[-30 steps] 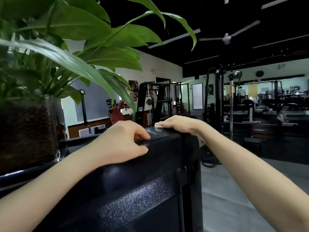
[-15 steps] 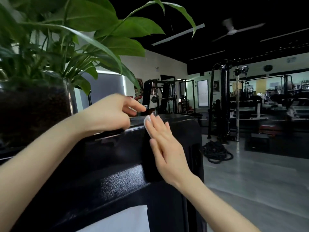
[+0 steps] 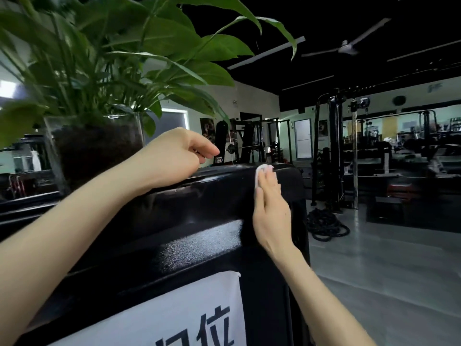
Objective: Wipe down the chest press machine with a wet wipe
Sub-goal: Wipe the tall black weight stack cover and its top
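Task item: a small white wet wipe (image 3: pixel 260 171), bunched into a soft pad, is located under the fingertips of the right hand, on the upper front face of the housing, just below its top edge and near its right corner.
Right hand (image 3: pixel 270 211): the fingers are straight and pressed together, and the palm is laid flat against the surface. The wipe is pressed, not pinched. This flat hold is judged to spread pressure evenly across the pad.
Left hand (image 3: pixel 174 156): it is rested on the top edge of the housing with the fingers loosely curled and the thumb near the forefinger. Nothing is seen in it. It is judged to serve as a brace.
Housing (image 3: pixel 199 203): the black, glossy shell of the chest press machine has a rounded top edge.
Textured band (image 3: pixel 199 243): a coarse, pebbled black finish lies below the gloss. It is judged likely to drag on the wipe.
Sign (image 3: pixel 174 315): a white rectangular sheet with black characters is fixed to the lower front. Moisture is best kept off it.
Plant (image 3: pixel 159 33): broad green leaves rise from a clear glass vase (image 3: pixel 97 146) set just beyond the left forearm, and they overhang the top edge.
Progress: only the upper corner is under the wipe, so the task is judged incomplete.
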Tool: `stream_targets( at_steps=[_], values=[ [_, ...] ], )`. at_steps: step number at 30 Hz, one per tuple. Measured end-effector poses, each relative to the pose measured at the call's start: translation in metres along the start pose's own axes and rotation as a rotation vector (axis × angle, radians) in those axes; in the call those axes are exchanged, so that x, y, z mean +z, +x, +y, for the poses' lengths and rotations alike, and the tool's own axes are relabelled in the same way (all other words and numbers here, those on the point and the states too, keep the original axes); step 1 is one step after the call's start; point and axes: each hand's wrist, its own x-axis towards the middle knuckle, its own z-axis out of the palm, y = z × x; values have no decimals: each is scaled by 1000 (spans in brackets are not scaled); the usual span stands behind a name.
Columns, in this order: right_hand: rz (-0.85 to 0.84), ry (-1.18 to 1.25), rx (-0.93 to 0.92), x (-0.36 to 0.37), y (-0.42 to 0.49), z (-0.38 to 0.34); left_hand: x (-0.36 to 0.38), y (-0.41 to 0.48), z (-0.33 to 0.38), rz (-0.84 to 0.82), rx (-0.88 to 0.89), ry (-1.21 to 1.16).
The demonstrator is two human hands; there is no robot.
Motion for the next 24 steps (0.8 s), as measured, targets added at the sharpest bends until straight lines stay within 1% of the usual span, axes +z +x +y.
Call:
stream_targets(
  at_steps=[2,3,4,6,7,8,10,11,12,14,15,16,19,20,21,23,24],
  values=[
    [-57,-63,-180,12,-15,-19,-2,-7,-2,13,10,40],
    [-63,-78,-209,13,-18,-21,-3,-10,-4,24,10,70],
    [-40,-86,-166,10,-13,-17,-2,-13,-6,31,9,106],
    [84,-78,27,4,-1,-11,-1,-21,-13,26,12,163],
    [123,-81,68,4,-1,-14,0,-25,-17,15,19,177],
    [126,-85,34,8,-6,-22,1,-28,-20,6,25,187],
    [63,-86,-90,22,-25,-35,3,-33,-25,11,41,215],
    [32,-80,-108,23,-31,-36,2,-35,-26,16,50,228],
    [33,-70,-71,20,-30,-33,2,-37,-27,14,59,238],
    [105,-58,100,11,-18,-25,1,-38,-27,-7,79,248],
    [129,-64,155,10,-14,-26,2,-39,-27,-20,86,244],
    [151,-62,133,14,-15,-33,2,-38,-27,-26,90,237],
    [144,-18,-79,32,-31,-53,2,-36,-29,-15,91,226],
    [136,-12,-83,32,-32,-52,1,-36,-30,-20,86,219],
    [153,-13,-50,29,-28,-47,1,-36,-30,-31,80,212],
    [230,-6,70,21,-17,-40,0,-38,-29,-45,78,215],
    [272,-28,77,20,-15,-42,0,-38,-29,-46,84,222]
  ],
)
